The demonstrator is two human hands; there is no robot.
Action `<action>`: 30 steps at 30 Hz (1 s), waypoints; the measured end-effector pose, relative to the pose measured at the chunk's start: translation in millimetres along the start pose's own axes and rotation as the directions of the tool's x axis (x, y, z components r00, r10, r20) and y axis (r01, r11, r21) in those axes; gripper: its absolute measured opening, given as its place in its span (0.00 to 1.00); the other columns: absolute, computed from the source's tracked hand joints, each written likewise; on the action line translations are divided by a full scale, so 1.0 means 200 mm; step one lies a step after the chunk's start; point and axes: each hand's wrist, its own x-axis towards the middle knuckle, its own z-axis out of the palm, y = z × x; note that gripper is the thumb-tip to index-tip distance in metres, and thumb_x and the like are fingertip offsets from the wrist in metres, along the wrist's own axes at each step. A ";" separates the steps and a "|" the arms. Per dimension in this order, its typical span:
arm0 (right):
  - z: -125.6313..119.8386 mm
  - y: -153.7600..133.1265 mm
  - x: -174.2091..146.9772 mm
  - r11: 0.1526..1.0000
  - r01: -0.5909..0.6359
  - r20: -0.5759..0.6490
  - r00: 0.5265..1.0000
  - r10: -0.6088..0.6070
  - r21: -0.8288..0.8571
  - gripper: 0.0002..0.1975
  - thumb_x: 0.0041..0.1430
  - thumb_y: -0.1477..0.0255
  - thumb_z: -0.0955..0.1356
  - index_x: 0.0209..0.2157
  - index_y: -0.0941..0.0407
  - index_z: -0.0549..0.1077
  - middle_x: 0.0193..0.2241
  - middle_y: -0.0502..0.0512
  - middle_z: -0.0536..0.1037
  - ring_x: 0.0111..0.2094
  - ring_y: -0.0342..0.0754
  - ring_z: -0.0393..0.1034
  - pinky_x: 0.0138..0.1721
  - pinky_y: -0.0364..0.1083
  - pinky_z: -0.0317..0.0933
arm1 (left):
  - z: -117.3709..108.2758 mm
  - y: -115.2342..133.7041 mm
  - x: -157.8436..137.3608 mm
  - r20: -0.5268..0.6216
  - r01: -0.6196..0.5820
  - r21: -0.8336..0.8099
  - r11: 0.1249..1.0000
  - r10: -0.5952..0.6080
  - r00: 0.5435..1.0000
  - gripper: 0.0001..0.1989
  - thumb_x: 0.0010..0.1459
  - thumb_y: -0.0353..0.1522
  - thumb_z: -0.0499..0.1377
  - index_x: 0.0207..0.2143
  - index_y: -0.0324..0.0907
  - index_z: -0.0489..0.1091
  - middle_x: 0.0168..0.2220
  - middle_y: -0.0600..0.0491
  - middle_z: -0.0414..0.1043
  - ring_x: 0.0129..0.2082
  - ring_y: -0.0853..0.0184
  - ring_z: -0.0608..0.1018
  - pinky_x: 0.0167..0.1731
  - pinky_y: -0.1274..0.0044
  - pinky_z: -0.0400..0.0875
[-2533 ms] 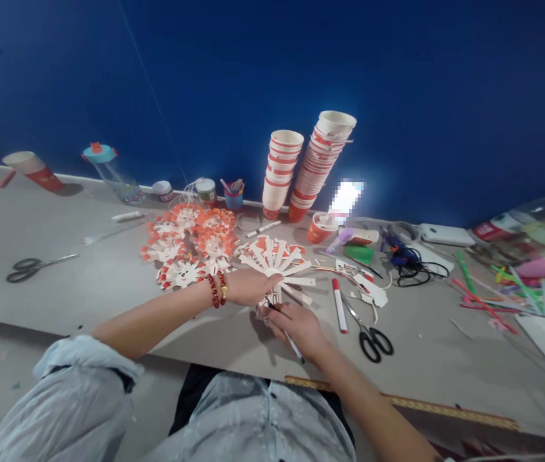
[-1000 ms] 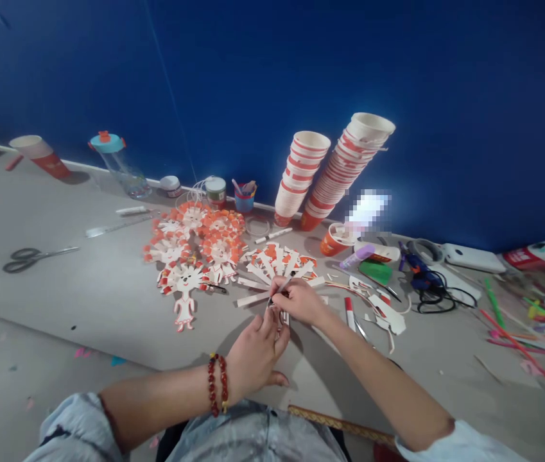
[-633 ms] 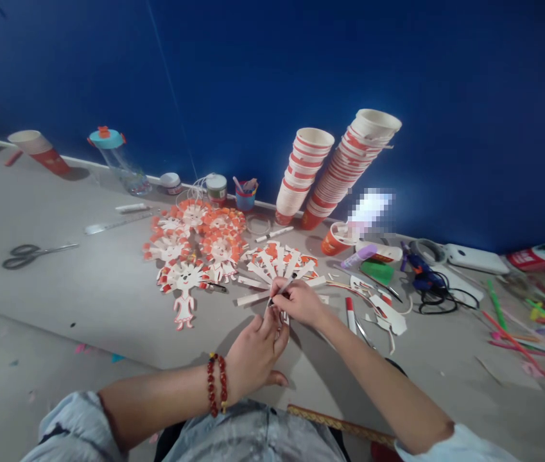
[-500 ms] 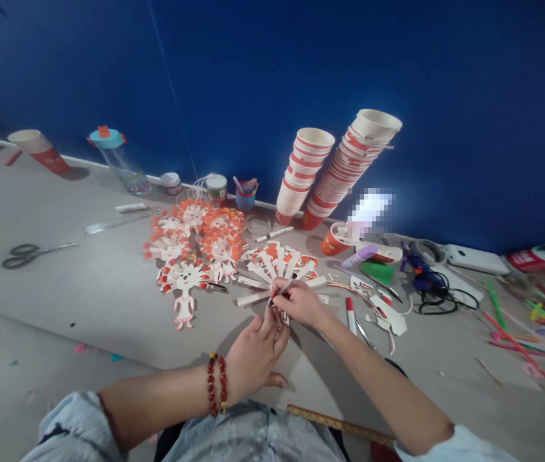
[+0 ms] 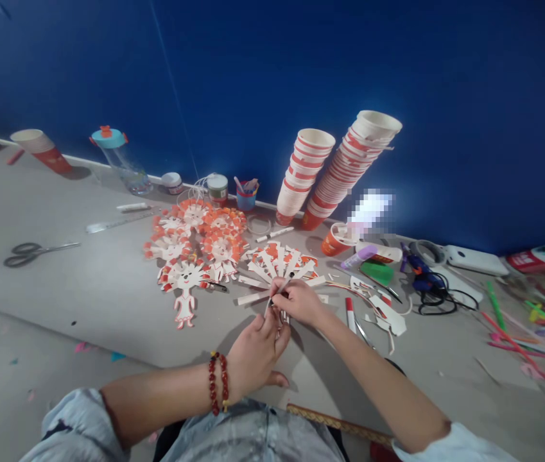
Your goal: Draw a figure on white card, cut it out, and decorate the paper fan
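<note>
My right hand (image 5: pixel 298 301) is closed around a slim white pen (image 5: pixel 279 290) with a black end, held low over a paper cutout. The cutout's white paper strips (image 5: pixel 255 298) fan out behind my fingers; its middle is mostly hidden by my hands. My left hand (image 5: pixel 257 350) lies flat with fingers stretched towards the cutout, their tips at its near part and the thumb apart. Left of my hands lies a finished-looking paper doll (image 5: pixel 185 285) with a drawn face and red-tipped strips. More paper dolls (image 5: pixel 195 218) overlap behind it.
Two tall stacks of paper cups (image 5: pixel 305 173) lean by the blue wall. Scissors (image 5: pixel 26 253) lie far left, near a bottle (image 5: pixel 122 160). On the right are a red-capped marker (image 5: pixel 350 314), paper scraps (image 5: pixel 388 314), a glue gun (image 5: pixel 421 273) and colourful sticks (image 5: pixel 517 340).
The pen in my right hand has tilted, and its black end shows above my fingers. Both hands stay in almost the same place.
</note>
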 end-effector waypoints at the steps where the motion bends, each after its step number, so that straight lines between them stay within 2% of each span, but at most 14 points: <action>1: 0.00 0.00 0.00 1.000 -0.004 0.004 1.000 0.004 0.000 0.05 0.51 0.75 0.64 0.27 0.53 0.71 0.19 0.45 0.72 0.24 0.45 0.66 0.29 0.41 0.56 | 0.00 0.00 0.00 -0.004 0.000 0.003 1.000 0.000 1.000 0.50 0.53 0.62 0.51 0.64 0.31 0.58 0.61 0.31 0.63 0.64 0.45 0.60 0.53 0.64 0.58; 20: 0.00 0.00 0.00 1.000 0.020 -0.046 0.999 -0.020 0.013 0.05 0.49 0.76 0.64 0.25 0.54 0.70 0.19 0.45 0.71 0.23 0.44 0.64 0.28 0.41 0.55 | -0.01 -0.01 -0.01 0.002 0.003 -0.016 1.000 -0.003 1.000 0.51 0.55 0.61 0.50 0.65 0.29 0.55 0.62 0.30 0.62 0.63 0.47 0.61 0.53 0.65 0.59; 23: 0.00 0.00 -0.01 0.997 0.023 -0.119 0.993 -0.014 0.070 0.04 0.50 0.76 0.64 0.25 0.54 0.69 0.19 0.46 0.71 0.22 0.44 0.64 0.26 0.41 0.55 | -0.01 -0.01 0.00 0.002 0.004 -0.014 1.000 -0.004 1.000 0.50 0.54 0.61 0.50 0.65 0.30 0.56 0.62 0.30 0.61 0.63 0.47 0.61 0.52 0.65 0.59; 27: -0.01 0.01 -0.08 0.988 0.035 -0.308 0.951 0.014 0.153 0.04 0.53 0.75 0.63 0.26 0.54 0.68 0.20 0.46 0.69 0.22 0.43 0.63 0.24 0.41 0.54 | -0.03 -0.03 0.00 -0.012 -0.017 -0.016 1.000 0.017 1.000 0.48 0.55 0.60 0.52 0.63 0.29 0.57 0.62 0.29 0.60 0.62 0.46 0.62 0.52 0.64 0.59; 30: 0.00 0.01 -0.17 0.960 0.035 -0.378 0.923 0.076 0.276 0.04 0.57 0.73 0.63 0.29 0.53 0.68 0.20 0.46 0.69 0.22 0.44 0.64 0.23 0.41 0.55 | -0.06 -0.06 0.02 -0.007 -0.039 -0.046 0.998 0.039 0.999 0.41 0.60 0.54 0.53 0.62 0.30 0.58 0.59 0.31 0.65 0.59 0.47 0.65 0.51 0.64 0.61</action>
